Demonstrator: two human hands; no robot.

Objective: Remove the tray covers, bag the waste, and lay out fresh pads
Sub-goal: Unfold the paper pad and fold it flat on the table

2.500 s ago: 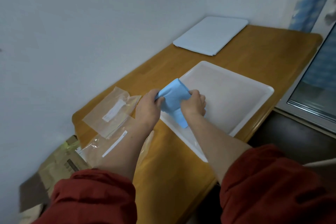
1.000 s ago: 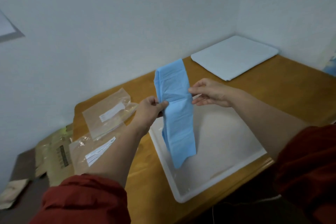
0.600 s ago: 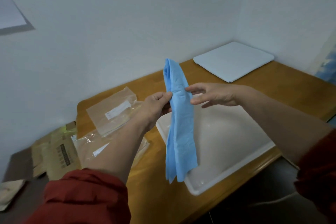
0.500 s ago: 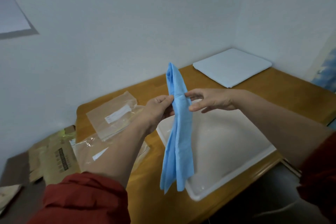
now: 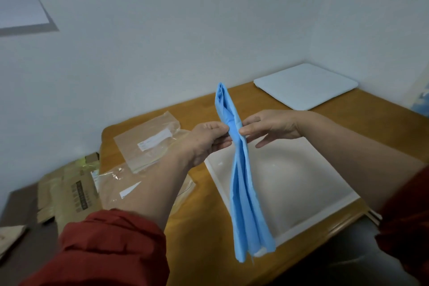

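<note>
Two hands' grip pinching blue pad [image 5: 243,188], hanging over white tray [image 5: 325,183]

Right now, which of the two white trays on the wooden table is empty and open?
The near white plastic tray, below the hanging blue pad. The far tray by the wall corner has a flat white top.

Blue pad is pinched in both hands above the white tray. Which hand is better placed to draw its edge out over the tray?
Probably the right hand: it already hangs above the white tray, while the left hand pinches the blue pad from the table side.
</note>
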